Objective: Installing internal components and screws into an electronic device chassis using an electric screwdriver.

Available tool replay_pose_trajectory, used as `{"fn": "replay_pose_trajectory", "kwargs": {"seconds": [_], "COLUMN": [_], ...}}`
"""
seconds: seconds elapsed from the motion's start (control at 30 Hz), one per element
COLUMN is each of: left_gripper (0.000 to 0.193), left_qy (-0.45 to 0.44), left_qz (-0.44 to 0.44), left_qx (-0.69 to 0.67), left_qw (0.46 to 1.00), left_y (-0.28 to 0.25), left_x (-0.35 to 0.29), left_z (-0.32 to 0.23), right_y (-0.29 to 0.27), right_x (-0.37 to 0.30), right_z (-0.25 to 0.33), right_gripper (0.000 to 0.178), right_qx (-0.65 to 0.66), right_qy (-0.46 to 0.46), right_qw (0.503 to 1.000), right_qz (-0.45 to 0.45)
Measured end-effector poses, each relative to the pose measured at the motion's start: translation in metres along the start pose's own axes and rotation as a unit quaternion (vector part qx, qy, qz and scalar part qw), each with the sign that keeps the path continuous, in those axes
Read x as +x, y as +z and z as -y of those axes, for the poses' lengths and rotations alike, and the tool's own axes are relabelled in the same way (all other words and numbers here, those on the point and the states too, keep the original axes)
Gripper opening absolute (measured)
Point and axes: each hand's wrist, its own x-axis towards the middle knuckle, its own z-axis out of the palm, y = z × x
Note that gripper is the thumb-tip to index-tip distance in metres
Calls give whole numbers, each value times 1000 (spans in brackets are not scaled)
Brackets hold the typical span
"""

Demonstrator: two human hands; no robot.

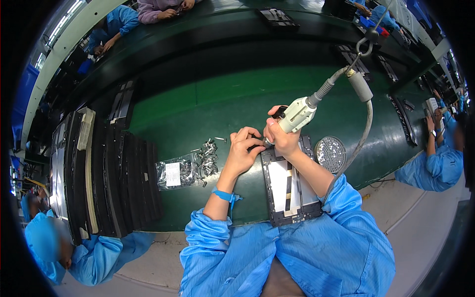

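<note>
My right hand (283, 137) is wrapped round a pale electric screwdriver (298, 115), whose tip points down at the top left corner of a device frame (270, 172). This frame is black with silver plates and a dark strip down its middle, and it lies flat in front of me. At the same corner my left hand (242, 151) has its thumb and fingers pinched together beside the screwdriver tip. Whatever sits between those fingertips is too small to make out. My right forearm covers part of the frame. A blue band circles my left wrist.
Small metal parts (208, 157) lie loose beside a clear plastic bag (174, 172) of parts. A round dish (331, 154) of screws stands right of the frame. Stacked black trays (106, 173) rise at the left. The screwdriver's cable (368, 123) hangs at the right. Co-workers sit around.
</note>
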Motion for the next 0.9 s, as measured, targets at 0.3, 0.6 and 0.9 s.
{"fn": "replay_pose_trajectory", "kwargs": {"seconds": [0.3,0.6,0.9], "left_gripper": [12,13,20], "left_qy": [-11,-2,-16], "left_qz": [9,24,7], "left_qx": [-22,-32,-34], "left_qw": [1000,999,999], "left_y": [1,1,-2], "left_x": [0,-1,1], "left_z": [0,-1,-4], "right_y": [-2,-6,-3], "right_x": [-2,-3,-2], "right_z": [-2,-4,-2], "right_gripper": [20,20,20], "right_qx": [56,59,18], "right_qy": [-1,21,3], "right_qw": [998,998,999], "right_qz": [4,31,31]}}
